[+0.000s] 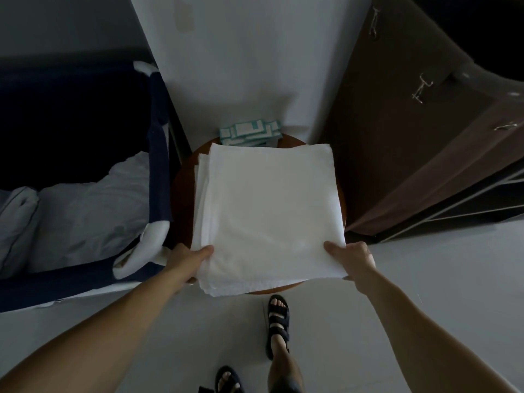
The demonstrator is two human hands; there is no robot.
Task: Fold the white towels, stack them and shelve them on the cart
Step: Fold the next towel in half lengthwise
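Observation:
A stack of folded white towels (pixel 269 211) lies on a small round wooden table (pixel 183 191) in front of me. My left hand (pixel 188 258) grips the stack's near left corner, thumb on top and fingers hidden underneath. My right hand (pixel 351 258) grips the near right corner the same way. The near edge of the stack hangs past the table's rim. More white linen (pixel 85 211) lies crumpled in a dark blue fabric cart (pixel 160 154) at the left.
Teal and white packets (pixel 249 133) sit at the table's far edge against a white wall. A brown fabric-covered shelving unit (pixel 419 143) stands at the right, its lower shelves partly exposed. My sandalled feet (pixel 278 321) stand on pale floor below the table.

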